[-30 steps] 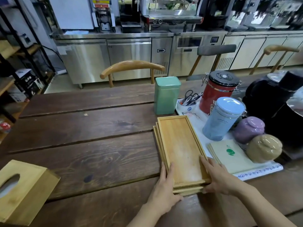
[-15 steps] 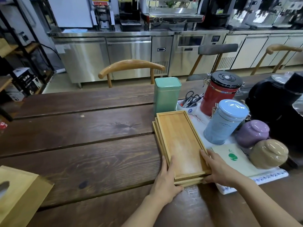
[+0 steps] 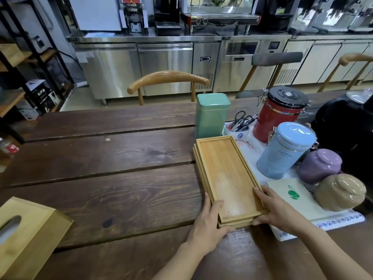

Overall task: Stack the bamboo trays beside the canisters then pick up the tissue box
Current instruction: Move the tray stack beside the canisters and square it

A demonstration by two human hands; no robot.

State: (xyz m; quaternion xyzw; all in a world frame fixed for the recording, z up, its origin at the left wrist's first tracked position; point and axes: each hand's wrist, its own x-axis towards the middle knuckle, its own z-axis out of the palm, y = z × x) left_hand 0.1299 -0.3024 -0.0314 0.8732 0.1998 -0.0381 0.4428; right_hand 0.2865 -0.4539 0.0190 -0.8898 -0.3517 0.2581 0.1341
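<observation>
- Left hand (image 3: 207, 223) and right hand (image 3: 276, 211) grasp the bamboo trays (image 3: 226, 174); maybe three, lower ones mostly hidden.
- Tissue box (image 3: 26, 237) is cut off.

Bamboo trays (image 3: 226, 170) between fingers (image 3: 206, 201): honey-tan, pale worn patch. Beyond fingertips: mint-green tin (image 3: 212, 115), red canister (image 3: 277, 118) with black lid, light-blue canister (image 3: 282, 152). Right of fingers: lilac jar (image 3: 320, 165), beige jar (image 3: 340, 191). Table (image 3: 101, 178): dark brown.
</observation>
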